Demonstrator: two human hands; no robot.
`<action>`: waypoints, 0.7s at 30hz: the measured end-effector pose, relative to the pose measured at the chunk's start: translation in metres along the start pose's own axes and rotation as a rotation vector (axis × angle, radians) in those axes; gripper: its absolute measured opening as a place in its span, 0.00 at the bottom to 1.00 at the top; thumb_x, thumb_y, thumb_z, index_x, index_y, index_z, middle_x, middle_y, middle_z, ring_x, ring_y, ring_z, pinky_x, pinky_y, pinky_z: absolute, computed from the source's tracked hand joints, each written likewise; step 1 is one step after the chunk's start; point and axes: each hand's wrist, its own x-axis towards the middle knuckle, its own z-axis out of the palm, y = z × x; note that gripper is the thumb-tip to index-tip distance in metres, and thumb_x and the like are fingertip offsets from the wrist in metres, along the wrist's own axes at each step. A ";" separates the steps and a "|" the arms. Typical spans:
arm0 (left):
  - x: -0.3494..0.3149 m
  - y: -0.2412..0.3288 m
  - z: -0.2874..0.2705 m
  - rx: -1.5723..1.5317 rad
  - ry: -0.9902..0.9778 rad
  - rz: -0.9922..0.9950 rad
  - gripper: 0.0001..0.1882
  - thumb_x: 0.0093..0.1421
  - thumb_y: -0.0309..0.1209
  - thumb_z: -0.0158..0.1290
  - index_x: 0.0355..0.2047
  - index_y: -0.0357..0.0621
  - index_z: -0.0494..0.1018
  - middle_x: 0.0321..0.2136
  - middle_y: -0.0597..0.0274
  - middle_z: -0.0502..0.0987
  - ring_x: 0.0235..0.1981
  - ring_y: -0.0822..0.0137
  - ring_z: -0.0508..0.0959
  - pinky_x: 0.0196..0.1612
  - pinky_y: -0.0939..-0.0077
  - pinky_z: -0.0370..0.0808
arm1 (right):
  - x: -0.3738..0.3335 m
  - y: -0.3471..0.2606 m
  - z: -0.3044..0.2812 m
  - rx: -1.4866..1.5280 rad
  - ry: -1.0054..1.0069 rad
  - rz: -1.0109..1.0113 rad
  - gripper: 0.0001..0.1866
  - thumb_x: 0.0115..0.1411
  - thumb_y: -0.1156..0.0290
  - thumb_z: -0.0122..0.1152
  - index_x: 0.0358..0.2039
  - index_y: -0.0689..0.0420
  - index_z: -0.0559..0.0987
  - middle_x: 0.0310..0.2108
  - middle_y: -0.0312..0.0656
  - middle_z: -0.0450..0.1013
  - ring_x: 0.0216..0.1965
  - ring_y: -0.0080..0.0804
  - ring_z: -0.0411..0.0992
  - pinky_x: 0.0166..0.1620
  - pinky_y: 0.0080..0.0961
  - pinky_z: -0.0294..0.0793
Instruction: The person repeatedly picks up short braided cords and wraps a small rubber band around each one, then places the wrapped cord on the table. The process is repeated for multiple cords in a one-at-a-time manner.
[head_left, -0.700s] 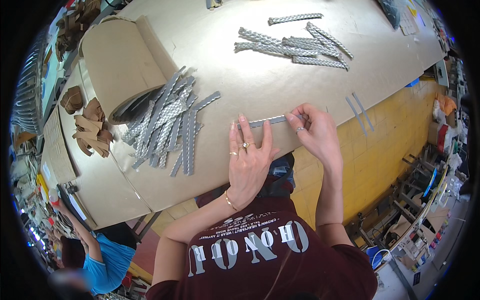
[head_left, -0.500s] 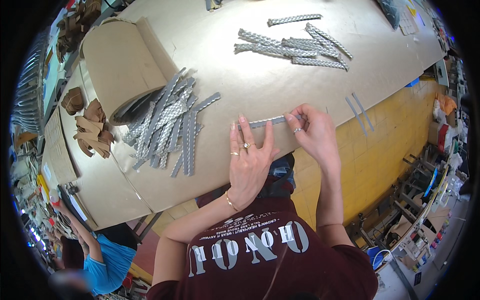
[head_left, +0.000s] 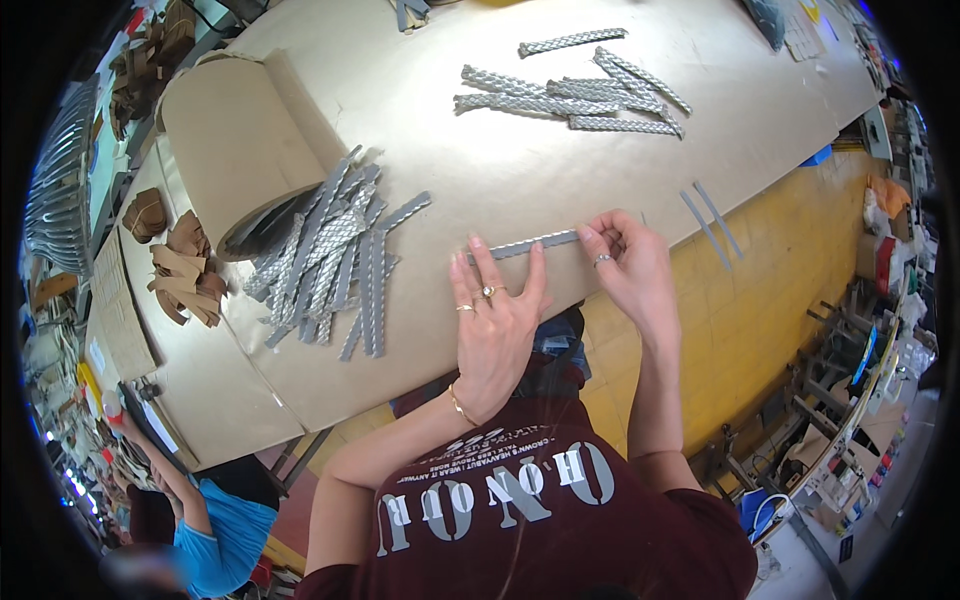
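Although the view has shifted slightly since the earlier frames, both hands keep nearly the same pose on the strip (head_left: pixel 513 247). It lies by the tabletop's (head_left: pixel 400 130) near edge, its long axis running left to right, the right end closer to that edge. The left hand (head_left: pixel 498 325), fingers apart, rests across its left part; the right hand (head_left: pixel 632 262) pinches its right end.

Bright light is falling across the table (head_left: pixel 420 320), glaring white toward its far middle. Shadow is filling the mouth of the cardboard roll (head_left: pixel 235 150). The fisheye view is bending straight edges toward a black rim. At near left, small lights (head_left: pixel 76 484) are glowing; a person's head (head_left: pixel 145 572) is blurring.
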 end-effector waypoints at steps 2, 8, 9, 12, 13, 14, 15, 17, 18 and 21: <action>0.000 0.000 -0.001 0.003 0.000 0.005 0.34 0.62 0.55 0.50 0.66 0.59 0.64 0.57 0.19 0.63 0.56 0.33 0.73 0.65 0.49 0.63 | 0.001 0.000 0.002 -0.009 0.007 0.025 0.11 0.61 0.66 0.64 0.30 0.61 0.80 0.16 0.40 0.71 0.18 0.31 0.68 0.26 0.29 0.67; 0.000 -0.001 0.000 -0.013 -0.023 0.002 0.34 0.62 0.55 0.51 0.66 0.60 0.63 0.58 0.19 0.62 0.56 0.33 0.72 0.66 0.49 0.62 | 0.000 -0.004 0.002 -0.071 -0.004 0.033 0.09 0.63 0.71 0.63 0.31 0.65 0.79 0.18 0.33 0.70 0.21 0.17 0.63 0.26 0.19 0.64; 0.000 -0.001 0.000 -0.013 -0.020 0.001 0.34 0.62 0.55 0.51 0.66 0.60 0.62 0.58 0.19 0.62 0.56 0.33 0.72 0.66 0.49 0.62 | 0.000 -0.004 0.003 -0.081 0.005 0.030 0.09 0.63 0.71 0.63 0.31 0.65 0.79 0.18 0.34 0.70 0.21 0.17 0.63 0.25 0.20 0.64; -0.001 0.000 0.001 -0.010 -0.013 0.000 0.34 0.62 0.55 0.50 0.67 0.60 0.62 0.58 0.19 0.62 0.56 0.33 0.72 0.66 0.49 0.62 | 0.000 -0.003 0.006 -0.106 0.032 -0.003 0.09 0.62 0.71 0.63 0.30 0.65 0.78 0.18 0.35 0.70 0.20 0.19 0.64 0.24 0.21 0.64; -0.001 0.000 0.001 -0.008 -0.013 0.000 0.34 0.62 0.55 0.50 0.67 0.60 0.62 0.58 0.18 0.62 0.56 0.33 0.72 0.66 0.49 0.62 | 0.000 -0.003 0.007 -0.110 0.043 -0.010 0.09 0.62 0.71 0.63 0.30 0.65 0.78 0.17 0.36 0.70 0.19 0.19 0.64 0.24 0.22 0.64; -0.001 0.000 0.001 -0.007 -0.012 0.001 0.34 0.62 0.55 0.50 0.67 0.60 0.62 0.58 0.18 0.62 0.56 0.33 0.72 0.66 0.49 0.62 | 0.000 -0.002 0.008 -0.118 0.055 -0.018 0.09 0.62 0.71 0.64 0.29 0.64 0.78 0.17 0.36 0.70 0.19 0.20 0.64 0.24 0.22 0.64; -0.001 0.000 0.001 -0.005 -0.011 0.001 0.34 0.62 0.55 0.51 0.66 0.59 0.62 0.58 0.18 0.62 0.56 0.33 0.72 0.66 0.49 0.62 | -0.001 -0.002 0.009 -0.122 0.069 -0.040 0.09 0.62 0.71 0.64 0.30 0.64 0.78 0.16 0.36 0.70 0.18 0.20 0.64 0.23 0.22 0.64; -0.001 0.000 0.001 -0.001 -0.007 -0.001 0.34 0.62 0.55 0.51 0.66 0.59 0.63 0.58 0.19 0.62 0.56 0.33 0.73 0.66 0.50 0.61 | -0.001 -0.001 0.011 -0.139 0.100 -0.086 0.09 0.61 0.71 0.64 0.31 0.64 0.78 0.15 0.37 0.69 0.17 0.22 0.64 0.23 0.23 0.64; 0.000 0.000 0.000 -0.003 -0.003 -0.001 0.34 0.62 0.55 0.51 0.66 0.59 0.63 0.58 0.19 0.62 0.56 0.33 0.73 0.66 0.50 0.61 | -0.002 0.000 0.011 -0.140 0.101 -0.048 0.08 0.61 0.69 0.64 0.32 0.62 0.78 0.18 0.39 0.70 0.19 0.28 0.67 0.25 0.27 0.66; 0.000 -0.001 0.000 -0.005 0.011 0.000 0.34 0.62 0.55 0.51 0.66 0.59 0.64 0.58 0.19 0.63 0.55 0.33 0.73 0.66 0.50 0.61 | -0.008 0.003 0.016 -0.148 0.171 -0.022 0.10 0.61 0.66 0.64 0.39 0.56 0.79 0.29 0.47 0.73 0.30 0.42 0.73 0.33 0.36 0.70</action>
